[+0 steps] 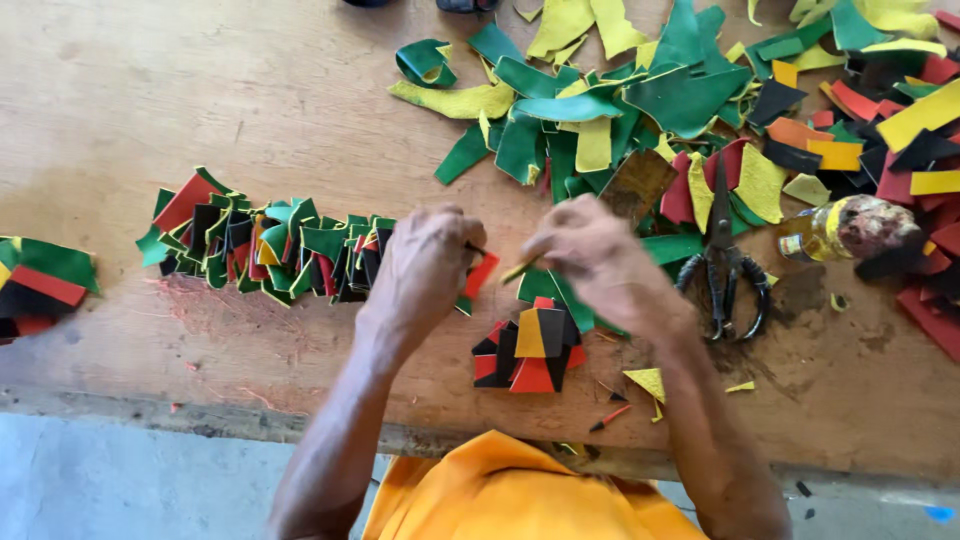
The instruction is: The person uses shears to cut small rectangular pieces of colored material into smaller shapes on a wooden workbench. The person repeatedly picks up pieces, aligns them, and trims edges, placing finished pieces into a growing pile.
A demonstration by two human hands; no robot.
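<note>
Two hands at work over a worn wooden table (180, 90), scuffed and stained, pale concrete floor (130, 480) showing beyond the near edge. Left hand (425, 265) curled tight, fingertips pinching a small red strip (481, 274) at mid-table. Right hand (590, 255) closed too, pinching a thin yellowish sliver (520, 268) just beside that red piece. Long chain of folded green, black and red pieces (270, 250) stretching left from the left hand across the boards. Small stack of cut black, red and yellow squares (530, 350) lying near, just below the hands. Black scissors (722, 262) resting flat to the right, handles toward the near edge. Glue bottle (835, 230) on its side further right. Heaped offcuts (680, 100) of green and yellow sheet piled far right, spilling over the tabletop. Another little bundle (45, 280) at the left edge. Orange garment (510, 495) at the near edge
</note>
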